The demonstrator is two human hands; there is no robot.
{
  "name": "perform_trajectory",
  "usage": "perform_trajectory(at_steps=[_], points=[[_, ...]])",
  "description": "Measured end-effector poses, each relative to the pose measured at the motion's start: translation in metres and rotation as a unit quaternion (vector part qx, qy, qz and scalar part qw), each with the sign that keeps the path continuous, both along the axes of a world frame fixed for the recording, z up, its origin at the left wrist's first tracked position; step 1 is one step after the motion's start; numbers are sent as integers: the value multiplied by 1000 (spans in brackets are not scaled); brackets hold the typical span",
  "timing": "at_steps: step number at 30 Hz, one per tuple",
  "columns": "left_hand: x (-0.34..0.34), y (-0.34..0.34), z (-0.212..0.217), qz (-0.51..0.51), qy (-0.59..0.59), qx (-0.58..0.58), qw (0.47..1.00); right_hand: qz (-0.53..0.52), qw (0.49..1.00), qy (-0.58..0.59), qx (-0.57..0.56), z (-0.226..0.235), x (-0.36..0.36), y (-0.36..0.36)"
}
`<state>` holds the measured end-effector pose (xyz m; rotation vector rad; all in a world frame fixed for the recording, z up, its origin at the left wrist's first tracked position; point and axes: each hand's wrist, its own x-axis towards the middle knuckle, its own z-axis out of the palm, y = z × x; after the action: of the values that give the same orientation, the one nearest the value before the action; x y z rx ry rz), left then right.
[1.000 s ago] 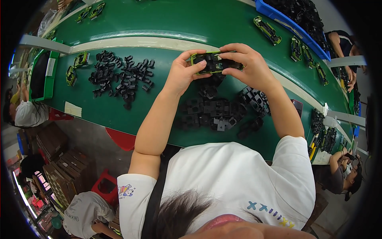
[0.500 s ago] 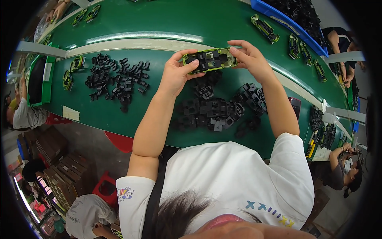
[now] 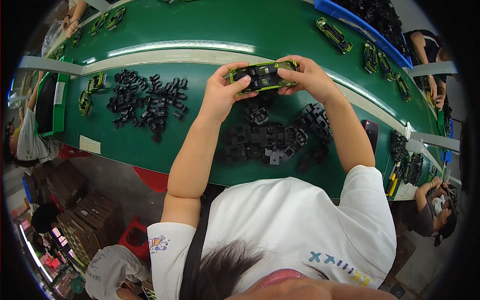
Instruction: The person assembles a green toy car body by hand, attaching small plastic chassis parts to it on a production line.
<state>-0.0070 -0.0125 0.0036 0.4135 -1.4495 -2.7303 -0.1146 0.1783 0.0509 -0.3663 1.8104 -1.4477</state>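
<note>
Between my two hands, above the green table, is a lime-green toy car body with black parts fitted inside its shell. My left hand is closed around its left end, the thumb lying on the black inside. My right hand grips the other end, its thumb pressing down on the inside and its fingers round the edge. Below the hands lies a pile of black plastic car interior parts, partly hidden by my right forearm. Further left is a heap of small black seat-shaped pieces.
Two green car bodies rest near a green bin at the left. A phone lies beside my right forearm. Across the pale divider are more car bodies and a blue crate of black parts. Co-workers sit around.
My right hand's raised fingers have come down and curled round the car body's right end, and its thumb has moved left onto the black inside. My left hand keeps its hold.
</note>
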Motion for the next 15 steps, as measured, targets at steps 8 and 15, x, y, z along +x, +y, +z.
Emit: perform_trajectory(at_steps=[8,15], points=[[0,5,-2,3,-3,-20,1000,-48,992,82,83,-9,5,-11],[1,6,-3,-4,-3,-19,1000,-39,993,89,65,-10,3,-11]])
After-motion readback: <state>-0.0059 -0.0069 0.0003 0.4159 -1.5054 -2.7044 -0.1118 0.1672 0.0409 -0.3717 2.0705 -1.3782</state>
